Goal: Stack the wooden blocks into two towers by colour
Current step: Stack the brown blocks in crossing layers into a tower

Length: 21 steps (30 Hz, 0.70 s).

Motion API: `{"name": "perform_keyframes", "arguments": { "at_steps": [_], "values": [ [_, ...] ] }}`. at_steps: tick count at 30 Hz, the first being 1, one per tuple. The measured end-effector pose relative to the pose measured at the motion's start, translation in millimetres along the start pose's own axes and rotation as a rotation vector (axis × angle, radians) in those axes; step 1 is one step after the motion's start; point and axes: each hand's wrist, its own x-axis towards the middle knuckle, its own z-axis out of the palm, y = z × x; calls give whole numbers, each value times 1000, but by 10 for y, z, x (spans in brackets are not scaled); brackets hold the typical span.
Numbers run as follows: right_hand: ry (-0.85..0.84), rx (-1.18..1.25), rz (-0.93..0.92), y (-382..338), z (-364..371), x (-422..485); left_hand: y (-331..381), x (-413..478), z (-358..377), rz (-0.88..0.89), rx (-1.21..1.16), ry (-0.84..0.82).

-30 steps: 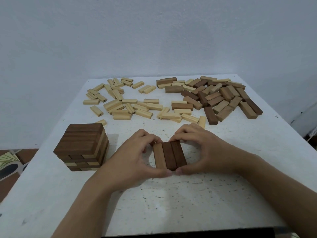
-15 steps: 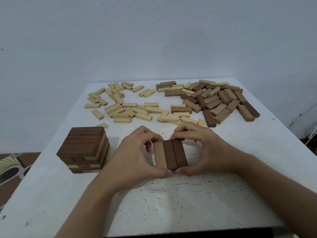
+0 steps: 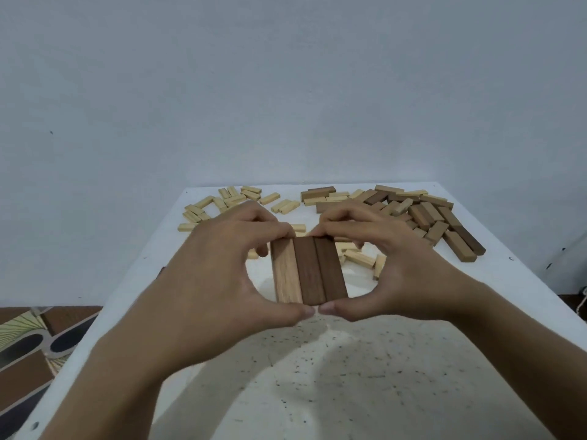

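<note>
Item: row of three blocks [image 3: 308, 271], one tan and two dark brown, side by side with long edges touching.
Hold: your left hand [image 3: 219, 281] and right hand [image 3: 390, 274] pinch it together. Your thumbs meet tip to tip at its near end and your curled forefingers press its far end.
Place: over the middle of the white table [image 3: 349, 376].
Far left: loose pale blocks [image 3: 251, 195].
Far right: heap of brown blocks [image 3: 428, 214], a few pale ones mixed in.

Soft, even light; arms shadow the table [image 3: 413, 392]; edges bend outward.
</note>
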Motion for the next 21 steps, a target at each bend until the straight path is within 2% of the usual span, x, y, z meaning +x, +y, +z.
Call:
{"name": "perform_keyframes", "arguments": {
  "at_steps": [9,15,21],
  "values": [
    [-24,-82,-2,-444,348,572,-449,-52,-676,-84,47,-94],
    [-93,-139,121,-661,686,850,-922,-93,-897,-150,83,-236],
    [-185,-164,226,-734,897,966,-1263,-125,-860,-212,-10,-325]
  ]
}}
